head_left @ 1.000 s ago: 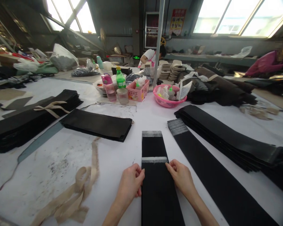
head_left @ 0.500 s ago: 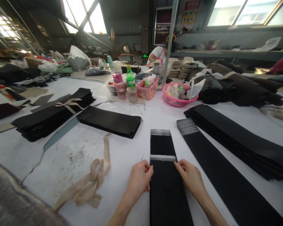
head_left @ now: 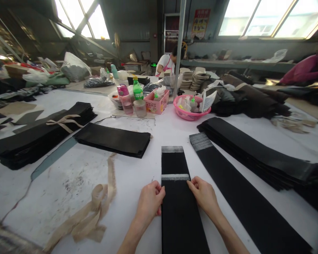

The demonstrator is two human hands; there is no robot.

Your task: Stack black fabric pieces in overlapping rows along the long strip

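A long black fabric strip (head_left: 181,215) lies in front of me, with a whitish band across its end. That end rests over another black piece (head_left: 174,163), whose far edge also carries a whitish band. My left hand (head_left: 150,198) is closed in a pinch at the strip's left edge. At the right edge, just below the band, the thumb and fingers of my right hand (head_left: 203,194) pinch the same strip. To the right lies a set of black strips (head_left: 243,194) with stepped whitish ends.
Stacked black pieces (head_left: 254,151) lie farther right; others (head_left: 113,138) and a tied bundle (head_left: 42,135) lie left. A beige cloth ribbon (head_left: 91,211) curls on the white table. A pink basin (head_left: 192,114), a pink box (head_left: 156,104) and a green bottle (head_left: 137,90) stand beyond. Two people are farther back.
The view has turned slightly right, so the scene sits farther left. A person in dark pink shows more at the right. Both hands keep their places on the strip.
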